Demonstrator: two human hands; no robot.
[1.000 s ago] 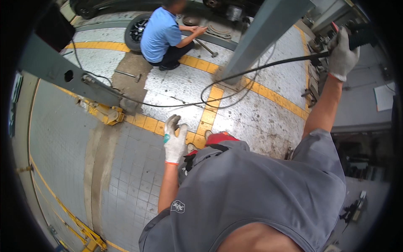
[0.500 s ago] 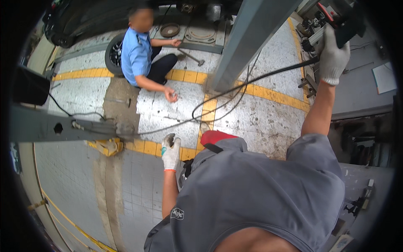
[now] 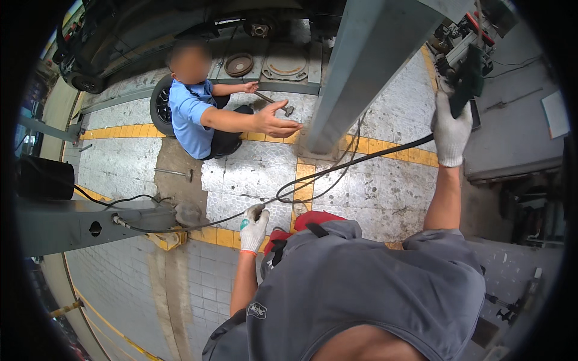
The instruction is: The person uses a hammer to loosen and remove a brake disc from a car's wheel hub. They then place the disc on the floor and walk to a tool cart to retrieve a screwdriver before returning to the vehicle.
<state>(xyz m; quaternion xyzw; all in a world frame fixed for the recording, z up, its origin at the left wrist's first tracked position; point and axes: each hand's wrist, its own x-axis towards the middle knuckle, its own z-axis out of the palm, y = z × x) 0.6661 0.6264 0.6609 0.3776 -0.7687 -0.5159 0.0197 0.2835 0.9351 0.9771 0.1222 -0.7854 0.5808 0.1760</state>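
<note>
My right hand (image 3: 453,133), in a white knit glove, is raised at the right and closed around the lower end of a dark green, flat, long piece (image 3: 468,81). A thick black hose (image 3: 385,151) runs up to the side of that hand; whether the fingers also grip it is hidden. My left hand (image 3: 254,230), gloved in white with an orange cuff, is low beside my hip. Its fingers are curved, with the thumb apart from them. A thin black cable (image 3: 198,228) passes at its fingertips; contact cannot be made out.
A person in a blue shirt (image 3: 195,108) squats ahead, one arm stretched toward the grey post (image 3: 361,78). Beside them are a wheel (image 3: 161,107) and a hammer (image 3: 288,111). Another long-handled tool (image 3: 177,173) lies on the floor. A grey lift arm (image 3: 72,224) juts in from the left.
My right hand has come down and left with the green piece. The cable now sits closer to my left hand. The squatting person's arm has swung up toward the post.
</note>
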